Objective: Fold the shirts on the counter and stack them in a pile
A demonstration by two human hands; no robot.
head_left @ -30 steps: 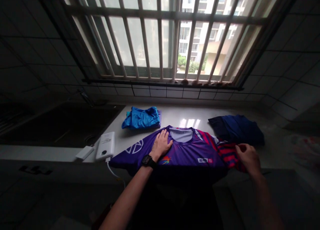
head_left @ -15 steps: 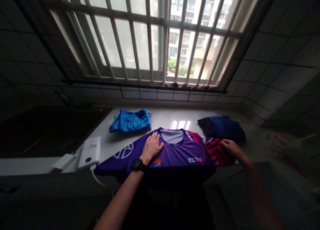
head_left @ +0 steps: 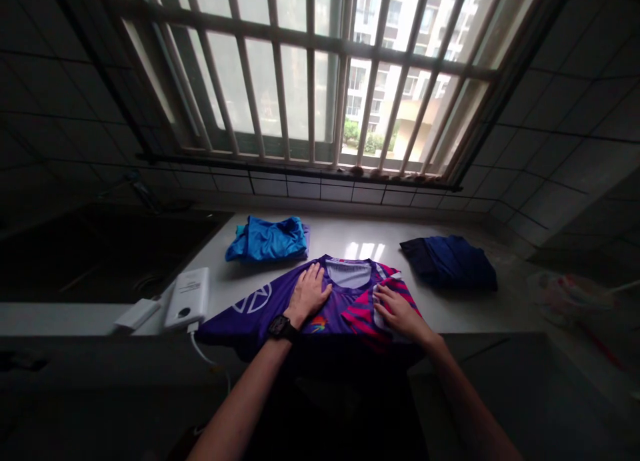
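Observation:
A purple jersey [head_left: 295,307] lies front up on the counter, its lower part hanging over the front edge. Its red-striped sleeve [head_left: 361,314] is folded inward across the chest. My left hand [head_left: 309,293], below a black watch [head_left: 283,327], rests flat on the jersey beside the collar, fingers stretched out. On the folded sleeve lies my right hand [head_left: 400,312], its fingers extended and a little bent. The other sleeve, with a white circular emblem [head_left: 253,299], spreads out to the left.
A blue folded garment [head_left: 273,239] lies at the back left, a navy one [head_left: 450,261] at the right. A white power bank [head_left: 187,297] with a cable and a small white box [head_left: 137,314] sit by the dark sink [head_left: 100,261]. A barred window [head_left: 300,81] is behind.
My right hand has moved left, bringing the striped sleeve over onto the jersey's chest. My left hand stays in place on the jersey. The view has shifted slightly.

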